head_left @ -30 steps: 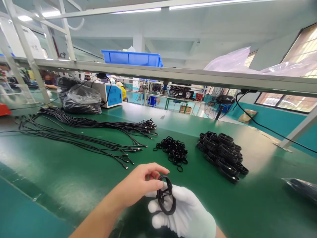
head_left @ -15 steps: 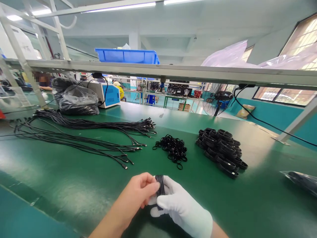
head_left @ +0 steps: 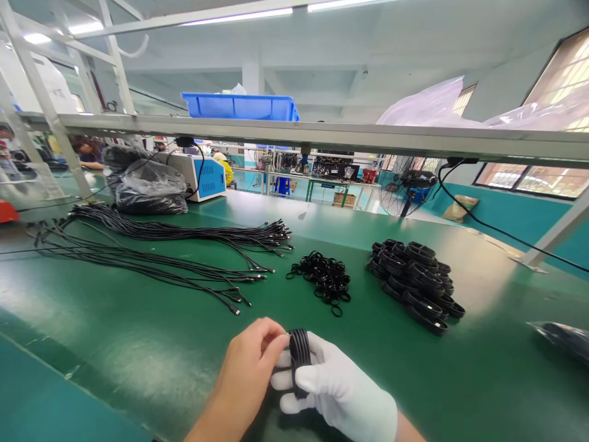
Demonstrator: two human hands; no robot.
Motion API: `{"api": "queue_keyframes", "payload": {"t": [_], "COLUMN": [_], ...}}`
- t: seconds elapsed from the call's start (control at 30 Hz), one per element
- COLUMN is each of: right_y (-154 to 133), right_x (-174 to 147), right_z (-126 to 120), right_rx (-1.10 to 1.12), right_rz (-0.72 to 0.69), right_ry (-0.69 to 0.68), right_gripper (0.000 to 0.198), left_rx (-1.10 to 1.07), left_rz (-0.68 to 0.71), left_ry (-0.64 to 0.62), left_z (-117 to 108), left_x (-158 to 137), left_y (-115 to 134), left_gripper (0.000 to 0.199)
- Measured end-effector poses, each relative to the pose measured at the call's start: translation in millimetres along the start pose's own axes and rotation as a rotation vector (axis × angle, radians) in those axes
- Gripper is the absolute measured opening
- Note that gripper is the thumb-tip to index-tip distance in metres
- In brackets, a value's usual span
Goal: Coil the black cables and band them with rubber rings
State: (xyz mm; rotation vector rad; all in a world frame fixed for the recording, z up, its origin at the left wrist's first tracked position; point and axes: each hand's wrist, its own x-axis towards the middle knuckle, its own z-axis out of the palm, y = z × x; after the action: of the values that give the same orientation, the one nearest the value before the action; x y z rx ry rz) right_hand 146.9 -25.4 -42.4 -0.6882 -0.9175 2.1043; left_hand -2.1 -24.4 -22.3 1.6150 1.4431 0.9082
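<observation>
My right hand, in a white glove, is closed around a coiled black cable, thumb in front and fingers behind. The coil stands upright above the near part of the table. My bare left hand pinches at the coil's left upper edge, where a small metallic tip of the cable shows at the fingertips. Beyond the hands lies a pile of small black rings. Straight black cables with metal plugs stretch across the left side. Finished-looking coiled cables are heaped on the right.
A shelf beam crosses above the green table, carrying a blue bin. At the back left are a bagged black bundle and a blue-white machine. A plastic-wrapped black bundle lies at the right edge.
My left thumb has slid off the coil's front to its left edge, pinching there. The coil has turned to show more of its broad side; my right hand keeps hold.
</observation>
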Motion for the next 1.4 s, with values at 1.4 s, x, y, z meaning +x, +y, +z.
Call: {"api": "queue_keyframes", "payload": {"t": [1.4], "right_y": [-0.6], "right_x": [11.3], "right_z": [4.3], "right_rx": [-0.157], "right_rz": [-0.010], "right_ry": [0.098], "right_gripper": [0.057], "left_rx": [0.174], "left_rz": [0.334], "left_ry": [0.120], "left_z": [5.6], "left_x": [13.5], "left_y": [-7.6], "left_gripper": [0.032]}}
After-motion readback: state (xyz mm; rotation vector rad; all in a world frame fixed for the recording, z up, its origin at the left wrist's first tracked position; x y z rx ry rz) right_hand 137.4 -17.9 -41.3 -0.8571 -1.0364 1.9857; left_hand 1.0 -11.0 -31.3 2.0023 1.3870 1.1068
